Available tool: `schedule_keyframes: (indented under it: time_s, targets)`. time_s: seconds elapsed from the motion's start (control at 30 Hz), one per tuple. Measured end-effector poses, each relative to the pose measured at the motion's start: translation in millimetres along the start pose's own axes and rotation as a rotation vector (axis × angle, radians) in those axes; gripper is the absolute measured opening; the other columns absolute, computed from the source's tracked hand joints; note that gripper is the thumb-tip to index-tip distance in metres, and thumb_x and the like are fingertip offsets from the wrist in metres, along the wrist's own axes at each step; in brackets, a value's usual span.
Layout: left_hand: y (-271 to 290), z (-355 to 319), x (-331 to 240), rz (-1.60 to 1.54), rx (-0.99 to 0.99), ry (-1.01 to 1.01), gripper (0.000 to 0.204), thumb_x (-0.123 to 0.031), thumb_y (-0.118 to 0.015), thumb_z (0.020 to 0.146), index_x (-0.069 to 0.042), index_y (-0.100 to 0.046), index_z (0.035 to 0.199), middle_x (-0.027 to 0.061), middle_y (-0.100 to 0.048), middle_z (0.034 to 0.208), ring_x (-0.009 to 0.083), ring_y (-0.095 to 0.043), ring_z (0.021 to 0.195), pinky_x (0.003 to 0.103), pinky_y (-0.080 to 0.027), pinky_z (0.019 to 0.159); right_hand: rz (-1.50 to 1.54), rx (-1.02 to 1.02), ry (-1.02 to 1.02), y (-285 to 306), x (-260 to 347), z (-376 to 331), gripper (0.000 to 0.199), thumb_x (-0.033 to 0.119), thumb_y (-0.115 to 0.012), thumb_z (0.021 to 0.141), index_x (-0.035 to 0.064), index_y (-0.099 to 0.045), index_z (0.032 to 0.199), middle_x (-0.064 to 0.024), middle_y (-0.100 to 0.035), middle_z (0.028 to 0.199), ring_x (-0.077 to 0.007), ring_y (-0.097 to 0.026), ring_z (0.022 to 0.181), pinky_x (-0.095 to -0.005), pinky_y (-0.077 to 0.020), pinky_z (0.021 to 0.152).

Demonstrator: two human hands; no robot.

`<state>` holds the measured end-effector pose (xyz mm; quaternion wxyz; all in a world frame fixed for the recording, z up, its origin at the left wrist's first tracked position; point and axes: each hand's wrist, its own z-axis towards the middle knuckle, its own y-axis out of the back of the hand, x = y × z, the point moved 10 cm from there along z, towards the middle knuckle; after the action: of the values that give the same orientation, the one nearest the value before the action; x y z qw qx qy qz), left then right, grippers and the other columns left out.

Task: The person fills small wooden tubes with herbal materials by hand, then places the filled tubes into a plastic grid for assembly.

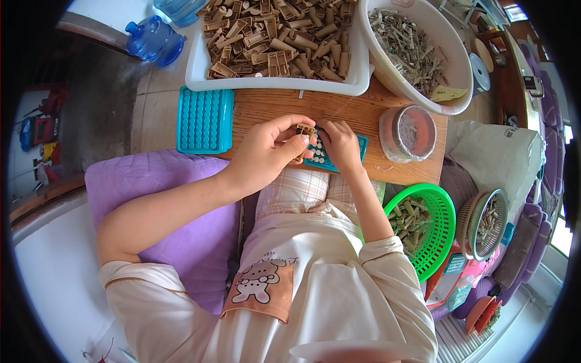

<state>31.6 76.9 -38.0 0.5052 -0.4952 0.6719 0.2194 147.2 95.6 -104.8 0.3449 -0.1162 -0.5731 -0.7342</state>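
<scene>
My left hand (266, 148) is closed round a small brown plastic housing (304, 130), held up over the near edge of the wooden table. Just to its right, my right hand (342, 144) bends its fingers down over a teal tray (362, 145). Small white round pieces (318, 151) sit in that tray, between the two hands. The fingertips of the right hand are pinched close to the housing; whatever they hold is too small or hidden to make out.
A white bin (212, 85) of brown housings stands at the back. Beside it is a large tub (461, 100) of metallic strips. A teal pitted tray (206, 121) lies left, a round container (390, 136) right. Lower right are a green basket (445, 212) and a smaller basket (501, 218).
</scene>
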Motion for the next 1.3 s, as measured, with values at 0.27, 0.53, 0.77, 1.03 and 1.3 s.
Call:
schedule_keyframes:
  time_s: [0.27,0.53,0.77,1.03,1.3]
  targets:
    - [-3,1,1,0.004,0.005,0.003,0.026,-0.011,-0.046,0.085,-0.001,-0.045,0.109,0.0089,-0.055,0.094,0.0110,-0.055,0.079,0.023,-0.046,0.067,-0.072,0.141,0.116,-11,9,-1,0.021,0.003,-0.056,0.065,0.0072,-0.056,0.085,-0.0049,-0.056,0.069,-0.0214,-0.052,0.066,-0.0321,-0.0449,0.058]
    - [-4,2,0,0.022,0.028,-0.008,0.027,-0.012,-0.045,0.086,-0.003,-0.044,0.111,0.0087,-0.055,0.095,0.0129,-0.056,0.082,0.024,-0.046,0.069,-0.096,0.277,0.253,-11,17,0,0.022,0.007,-0.051,0.065,0.0059,-0.056,0.086,-0.0057,-0.058,0.076,-0.0213,-0.055,0.071,-0.0315,-0.0458,0.062]
    - [-5,0,7,-0.001,0.035,0.029,0.026,-0.011,-0.043,0.086,-0.003,-0.044,0.111,0.0088,-0.054,0.095,0.0127,-0.055,0.082,0.024,-0.046,0.069,-0.180,0.420,0.262,-20,18,7,0.012,0.008,-0.050,0.067,0.0059,-0.052,0.078,-0.0065,-0.055,0.070,-0.0223,-0.057,0.067,-0.0323,-0.0465,0.057]
    - [-7,-1,3,0.023,0.019,0.018,0.023,-0.009,-0.044,0.086,0.000,-0.045,0.106,0.0070,-0.055,0.089,0.0102,-0.054,0.077,0.022,-0.045,0.064,0.077,0.250,0.128,17,13,26,0.012,0.004,-0.055,0.067,0.0036,-0.054,0.079,-0.0098,-0.056,0.073,-0.0243,-0.057,0.065,-0.0315,-0.0470,0.056]
    - [-12,-2,6,0.091,0.065,0.008,0.025,-0.009,-0.042,0.087,-0.002,-0.043,0.111,0.0080,-0.055,0.094,0.0119,-0.056,0.082,0.023,-0.045,0.069,0.648,-0.095,-0.180,77,32,22,0.018,-0.007,-0.056,0.068,-0.0003,-0.055,0.085,-0.0098,-0.059,0.080,-0.0166,-0.060,0.072,-0.0249,-0.0496,0.065]
